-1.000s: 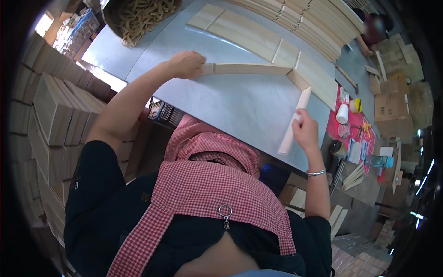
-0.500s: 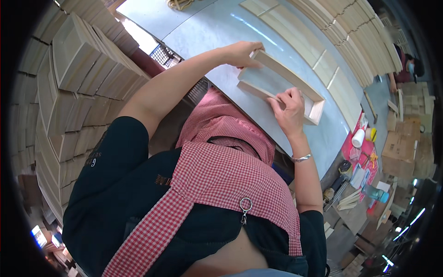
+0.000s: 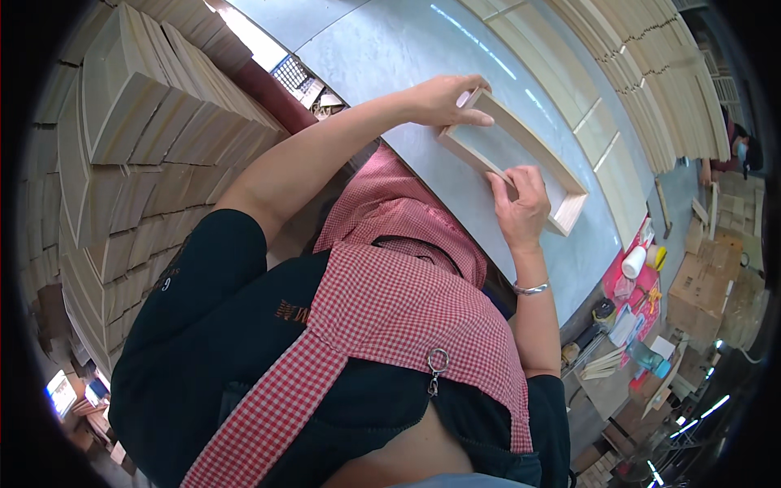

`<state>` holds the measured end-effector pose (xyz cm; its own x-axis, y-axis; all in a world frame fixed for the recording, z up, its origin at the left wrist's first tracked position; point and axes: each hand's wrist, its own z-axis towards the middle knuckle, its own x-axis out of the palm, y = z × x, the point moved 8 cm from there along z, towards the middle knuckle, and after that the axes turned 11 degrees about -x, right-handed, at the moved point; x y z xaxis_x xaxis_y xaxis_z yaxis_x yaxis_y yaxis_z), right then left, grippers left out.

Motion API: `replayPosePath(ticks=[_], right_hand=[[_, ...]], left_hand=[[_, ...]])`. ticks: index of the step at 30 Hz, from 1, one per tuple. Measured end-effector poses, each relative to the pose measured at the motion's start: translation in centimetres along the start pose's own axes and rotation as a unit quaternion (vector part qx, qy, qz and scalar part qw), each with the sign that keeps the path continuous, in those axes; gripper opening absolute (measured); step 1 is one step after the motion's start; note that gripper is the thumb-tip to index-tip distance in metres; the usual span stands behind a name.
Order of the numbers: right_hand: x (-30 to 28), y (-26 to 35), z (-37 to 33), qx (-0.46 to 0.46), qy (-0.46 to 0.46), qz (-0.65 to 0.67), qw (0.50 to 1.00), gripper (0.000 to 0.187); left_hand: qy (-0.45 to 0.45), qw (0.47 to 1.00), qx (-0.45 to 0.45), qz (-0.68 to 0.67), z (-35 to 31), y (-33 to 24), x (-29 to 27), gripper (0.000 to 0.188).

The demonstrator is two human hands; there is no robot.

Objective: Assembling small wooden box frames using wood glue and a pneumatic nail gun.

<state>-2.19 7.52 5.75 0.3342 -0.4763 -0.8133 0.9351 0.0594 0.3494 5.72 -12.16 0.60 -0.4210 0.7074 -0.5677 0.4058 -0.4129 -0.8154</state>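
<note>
1 rectangular wooden frame [image 3: 530,141] is held at the grey tabletop [image 3: 382,69], its left end gripped by the half-curled left hand [image 3: 450,99], its near side pinched by the right hand [image 3: 523,205].

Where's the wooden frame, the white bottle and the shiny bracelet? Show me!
Rectangular wooden frame [image 3: 534,143]: head view, on its far long side.
White plastic bottle [image 3: 634,263]: head view, on its body.
Silver bracelet [image 3: 532,289]: head view, on the band across the right wrist.

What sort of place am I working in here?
Probably a woodworking workshop, judging by the rectangular wooden frame being held, the stacked wooden pieces at the left and the rows of wooden strips at the upper right.
</note>
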Motion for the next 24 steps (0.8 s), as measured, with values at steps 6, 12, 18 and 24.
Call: replayPosePath(ticks=[6, 12, 18, 24], right_hand=[[0.3, 0.1, 0.2, 0.006, 0.020, -0.015, 1.000, 0.019], [1.8, 3.6, 3.5, -0.067, 0.023, 0.009, 0.997, 0.027], [4.0, 5.5, 5.0, -0.152, 0.058, 0.081, 0.983, 0.043], [4.3, 5.2, 5.5, -0.137, 0.115, 0.112, 0.978, 0.042]], left_hand=[[0.164, 0.974, 0.001, -0.154, -2.6, 1.8, 0.3, 0.093], [0.102, 0.992, 0.042, -0.058, -2.4, 0.8, -0.8, 0.099], [0.117, 0.984, 0.043, -0.128, -2.4, 1.2, 0.0, 0.094], [0.097, 0.980, 0.106, -0.139, -2.8, 0.7, -0.3, 0.096]])
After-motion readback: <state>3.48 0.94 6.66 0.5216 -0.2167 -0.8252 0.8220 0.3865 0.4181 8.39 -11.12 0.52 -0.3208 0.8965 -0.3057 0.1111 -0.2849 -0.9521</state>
